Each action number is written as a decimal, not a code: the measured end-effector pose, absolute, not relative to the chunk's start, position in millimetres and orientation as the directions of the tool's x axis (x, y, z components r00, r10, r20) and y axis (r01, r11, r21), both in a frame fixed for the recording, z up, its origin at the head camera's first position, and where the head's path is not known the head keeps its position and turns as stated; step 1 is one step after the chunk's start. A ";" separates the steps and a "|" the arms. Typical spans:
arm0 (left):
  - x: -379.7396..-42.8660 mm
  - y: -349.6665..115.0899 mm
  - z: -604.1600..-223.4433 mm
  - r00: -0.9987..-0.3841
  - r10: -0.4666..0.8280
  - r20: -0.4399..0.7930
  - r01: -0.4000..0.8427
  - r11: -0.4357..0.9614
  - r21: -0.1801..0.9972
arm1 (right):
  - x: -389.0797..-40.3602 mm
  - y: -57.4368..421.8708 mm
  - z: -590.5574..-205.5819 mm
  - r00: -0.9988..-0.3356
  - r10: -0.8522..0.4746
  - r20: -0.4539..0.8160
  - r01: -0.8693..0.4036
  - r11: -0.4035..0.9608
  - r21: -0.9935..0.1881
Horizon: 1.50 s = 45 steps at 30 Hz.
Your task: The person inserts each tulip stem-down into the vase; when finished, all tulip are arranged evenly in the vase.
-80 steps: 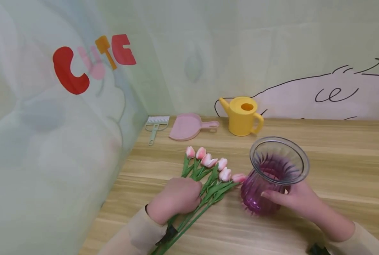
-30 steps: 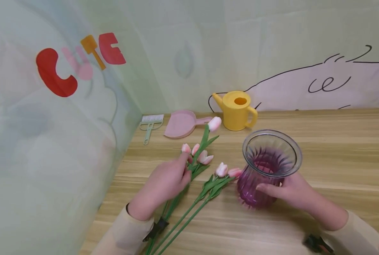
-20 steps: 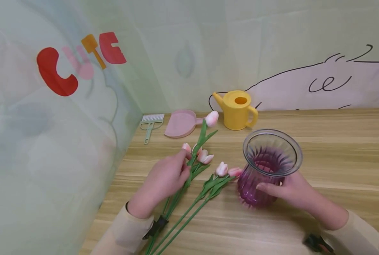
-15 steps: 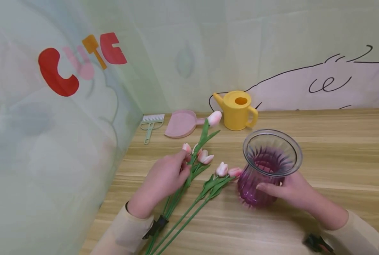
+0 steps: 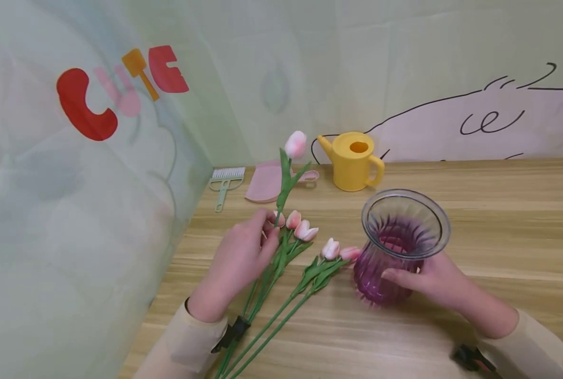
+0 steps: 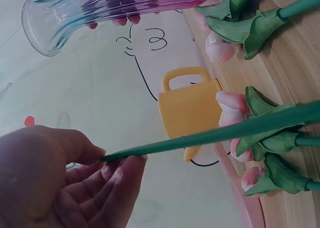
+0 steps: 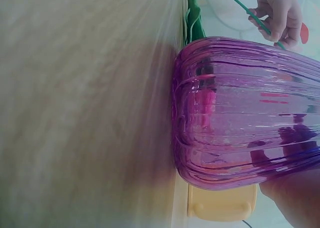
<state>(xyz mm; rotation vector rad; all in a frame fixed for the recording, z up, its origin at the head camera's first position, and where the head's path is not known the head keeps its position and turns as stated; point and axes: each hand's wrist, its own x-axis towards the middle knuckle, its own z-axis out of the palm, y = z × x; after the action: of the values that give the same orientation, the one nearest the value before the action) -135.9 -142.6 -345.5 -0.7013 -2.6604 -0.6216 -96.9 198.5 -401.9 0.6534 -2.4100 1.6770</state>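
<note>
My left hand (image 5: 245, 247) pinches the green stem of one pink tulip (image 5: 296, 145) between thumb and fingers, its bloom raised above the others. In the left wrist view the stem (image 6: 200, 138) runs slanting from the fingertips. Below that hand several more tulips (image 5: 305, 230) lie on the wooden table, with two (image 5: 330, 249) set apart toward the vase. My right hand (image 5: 433, 281) grips the side of a purple glass vase (image 5: 381, 279), thumb in front. The vase stands upright with its wide clear mouth facing up; the fingers behind it show through the glass in the right wrist view.
A yellow watering can (image 5: 352, 168) stands at the back of the table (image 5: 509, 210), against the printed wall cloth. Left of it lie a pink dustpan (image 5: 264, 183), partly behind the raised tulip, and a small green brush (image 5: 223, 187).
My left hand has separated one tulip from the bunch and raised it upward, its bloom now higher. Two tulips lie apart from the rest. The right hand stays on the vase.
</note>
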 end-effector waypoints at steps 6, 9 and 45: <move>-136.1 -142.2 -344.7 -0.825 0.370 0.427 0.526 0.779 0.341 | -96.3 199.4 -401.9 -0.894 -0.273 0.356 -0.427 0.278 -0.860; -136.1 -142.4 -343.9 -0.826 0.361 0.433 0.521 0.780 0.345 | -96.2 199.7 -401.7 -0.894 -0.273 0.357 -0.428 0.274 -0.861; -94.0 -135.8 -301.3 -0.762 0.292 0.578 0.642 0.227 0.732 | -97.3 198.8 -401.1 -0.908 -0.277 0.315 -0.393 0.297 -0.870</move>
<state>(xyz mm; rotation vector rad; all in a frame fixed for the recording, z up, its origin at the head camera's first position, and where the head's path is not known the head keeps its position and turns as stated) -94.0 -135.8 -301.3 -0.8701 -2.1882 -1.5468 -97.3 198.8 -401.1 0.6340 -2.4441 1.6882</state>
